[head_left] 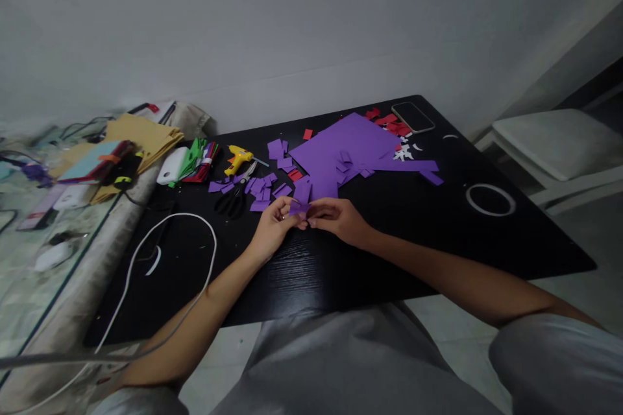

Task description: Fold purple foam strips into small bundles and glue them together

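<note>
A small purple paper piece (298, 209) is held between the two hands, over the black table (311, 279) and just on the near side of the large purple sheet (357, 136). Its left part is pinched between the thumb and fingers of the left hand (272, 225). The fingers of the right hand (343, 220) are curled inward, their tips set close at its right edge; whether the paper is gripped there too cannot be told. The visible part is stretched crosswise, from one hand toward the other, but its true long axis is obscured by the fingers. By this view, the piece is placed nearer the left hand.
</note>
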`<move>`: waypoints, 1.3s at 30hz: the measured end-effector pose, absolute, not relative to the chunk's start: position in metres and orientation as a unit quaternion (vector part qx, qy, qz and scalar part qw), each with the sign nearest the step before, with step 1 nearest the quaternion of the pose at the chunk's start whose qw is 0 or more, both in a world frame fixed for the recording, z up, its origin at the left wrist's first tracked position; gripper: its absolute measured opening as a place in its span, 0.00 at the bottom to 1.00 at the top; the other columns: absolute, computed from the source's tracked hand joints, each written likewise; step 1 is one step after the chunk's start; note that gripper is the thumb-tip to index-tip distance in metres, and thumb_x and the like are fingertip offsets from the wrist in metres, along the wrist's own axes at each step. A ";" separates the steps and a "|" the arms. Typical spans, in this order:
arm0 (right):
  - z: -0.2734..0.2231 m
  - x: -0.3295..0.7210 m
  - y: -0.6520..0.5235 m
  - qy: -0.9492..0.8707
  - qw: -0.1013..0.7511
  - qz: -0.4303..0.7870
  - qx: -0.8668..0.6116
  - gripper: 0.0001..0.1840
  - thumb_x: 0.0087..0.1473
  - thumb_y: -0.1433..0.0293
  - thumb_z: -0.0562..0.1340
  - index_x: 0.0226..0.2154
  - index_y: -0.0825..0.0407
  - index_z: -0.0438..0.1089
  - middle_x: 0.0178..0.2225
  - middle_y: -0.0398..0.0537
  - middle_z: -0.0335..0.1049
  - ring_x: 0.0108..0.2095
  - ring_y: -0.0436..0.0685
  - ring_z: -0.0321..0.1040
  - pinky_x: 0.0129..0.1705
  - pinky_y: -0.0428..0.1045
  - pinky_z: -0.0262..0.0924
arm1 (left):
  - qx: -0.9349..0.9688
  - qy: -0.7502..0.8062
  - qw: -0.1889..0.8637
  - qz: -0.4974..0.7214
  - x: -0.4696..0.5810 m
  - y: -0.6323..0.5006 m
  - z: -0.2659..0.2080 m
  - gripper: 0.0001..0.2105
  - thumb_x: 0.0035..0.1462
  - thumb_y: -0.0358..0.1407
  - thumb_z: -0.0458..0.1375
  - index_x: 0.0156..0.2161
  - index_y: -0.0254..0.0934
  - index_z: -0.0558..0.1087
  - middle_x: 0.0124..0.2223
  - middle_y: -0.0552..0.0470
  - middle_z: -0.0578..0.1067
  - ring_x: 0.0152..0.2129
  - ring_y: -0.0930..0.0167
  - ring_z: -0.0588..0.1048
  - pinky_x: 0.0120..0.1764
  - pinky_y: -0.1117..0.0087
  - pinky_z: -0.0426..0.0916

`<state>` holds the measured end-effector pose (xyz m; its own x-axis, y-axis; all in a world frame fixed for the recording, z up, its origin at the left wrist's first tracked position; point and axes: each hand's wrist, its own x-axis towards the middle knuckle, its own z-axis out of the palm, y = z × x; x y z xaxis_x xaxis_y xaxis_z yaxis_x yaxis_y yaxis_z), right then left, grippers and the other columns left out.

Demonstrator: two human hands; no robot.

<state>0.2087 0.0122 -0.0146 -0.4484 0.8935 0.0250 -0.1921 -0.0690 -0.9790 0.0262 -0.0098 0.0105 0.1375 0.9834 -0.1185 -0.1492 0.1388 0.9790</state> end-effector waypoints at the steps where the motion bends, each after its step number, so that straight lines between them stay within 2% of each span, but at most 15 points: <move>1: -0.014 0.209 0.012 -0.547 0.414 0.651 -0.324 0.17 0.42 0.71 0.72 0.39 0.54 0.78 0.35 0.48 0.80 0.36 0.54 0.76 0.47 0.52 0.69 | 0.455 0.457 0.602 0.471 0.027 -0.010 0.011 0.15 0.45 0.35 0.70 0.35 0.35 0.70 0.26 0.58 0.75 0.21 0.74 0.76 0.30 0.74 0.72; 8: -0.013 0.207 0.011 -0.572 0.418 0.611 -0.353 0.13 0.48 0.66 0.70 0.38 0.54 0.77 0.38 0.50 0.80 0.39 0.56 0.76 0.48 0.53 0.69 | 0.449 0.458 0.619 0.452 0.026 -0.010 0.009 0.16 0.45 0.37 0.71 0.36 0.34 0.71 0.27 0.54 0.78 0.23 0.70 0.79 0.30 0.71 0.76; 12: -0.011 0.208 0.011 -0.570 0.420 0.610 -0.356 0.14 0.46 0.66 0.71 0.38 0.53 0.77 0.36 0.49 0.80 0.39 0.56 0.77 0.48 0.53 0.69 | 0.462 0.453 0.625 0.437 0.026 -0.010 0.008 0.17 0.47 0.39 0.70 0.38 0.33 0.71 0.28 0.51 0.79 0.24 0.68 0.80 0.30 0.69 0.77; 17: -0.007 0.208 0.008 -0.571 0.409 0.621 -0.347 0.16 0.45 0.65 0.72 0.38 0.54 0.77 0.36 0.49 0.79 0.38 0.56 0.77 0.46 0.52 0.70 | 0.479 0.453 0.613 0.435 0.026 -0.011 0.009 0.17 0.48 0.39 0.70 0.38 0.33 0.70 0.25 0.52 0.79 0.21 0.69 0.79 0.29 0.70 0.76; 21: -0.009 0.207 0.008 -0.566 0.425 0.612 -0.351 0.14 0.46 0.64 0.72 0.35 0.54 0.76 0.35 0.49 0.79 0.37 0.56 0.76 0.46 0.51 0.70 | 0.480 0.458 0.614 0.429 0.027 -0.012 0.009 0.19 0.48 0.40 0.70 0.39 0.33 0.69 0.27 0.51 0.80 0.22 0.68 0.80 0.29 0.70 0.76; 31: -0.010 0.208 0.008 -0.592 0.424 0.595 -0.341 0.11 0.50 0.64 0.68 0.36 0.54 0.77 0.35 0.50 0.79 0.38 0.57 0.76 0.46 0.52 0.69 | 0.451 0.452 0.636 0.434 0.026 -0.012 0.009 0.20 0.46 0.39 0.71 0.40 0.34 0.67 0.29 0.48 0.81 0.25 0.66 0.82 0.29 0.68 0.78; 39: -0.012 0.206 0.005 -0.602 0.430 0.574 -0.351 0.12 0.49 0.66 0.68 0.38 0.53 0.77 0.36 0.49 0.79 0.37 0.57 0.77 0.45 0.52 0.71 | 0.461 0.455 0.622 0.439 0.026 -0.011 0.005 0.21 0.47 0.39 0.70 0.42 0.34 0.67 0.26 0.52 0.79 0.24 0.65 0.81 0.29 0.68 0.78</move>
